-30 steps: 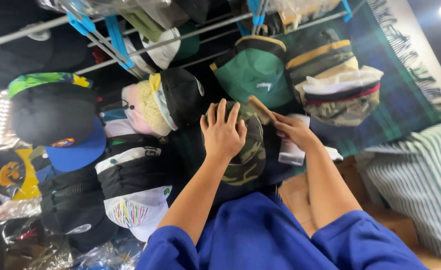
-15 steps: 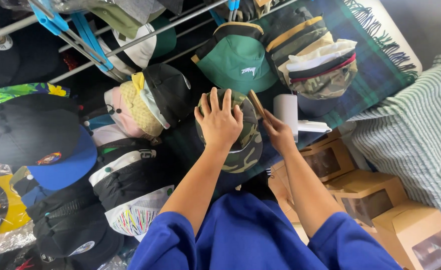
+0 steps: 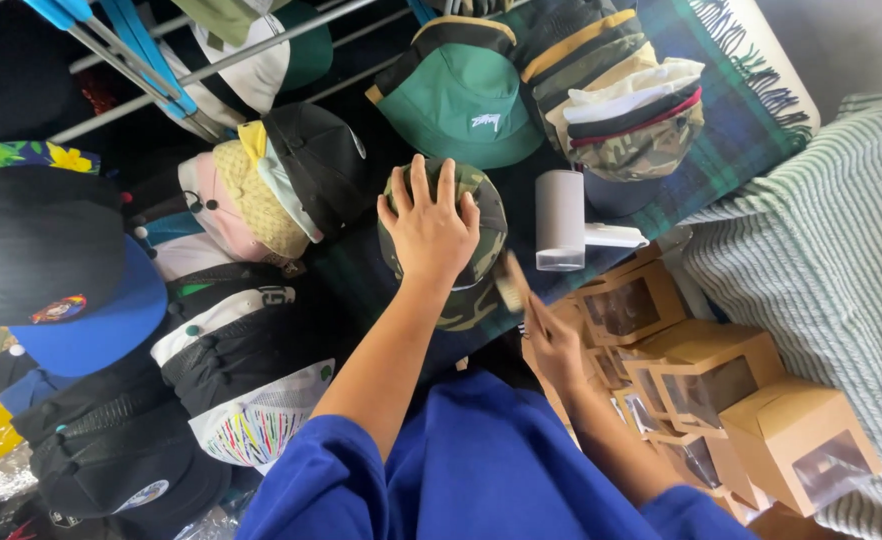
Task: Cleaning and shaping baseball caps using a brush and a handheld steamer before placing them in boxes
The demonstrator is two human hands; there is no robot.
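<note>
The camouflage cap [image 3: 461,255] lay on the dark plaid cloth [image 3: 751,120] among other hats, the left hand [image 3: 429,225] spread flat on its crown, while the right hand [image 3: 551,340] gripped a wooden brush [image 3: 511,283] at its brim, near a white lint roller [image 3: 561,220] and cardboard boxes [image 3: 721,375].

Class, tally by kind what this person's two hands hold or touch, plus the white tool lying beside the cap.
Caps: 1, camouflage cap under the left hand
Brushes: 1, wooden brush in the right hand
Lint rollers: 1, white lint roller
Total: 3
</note>
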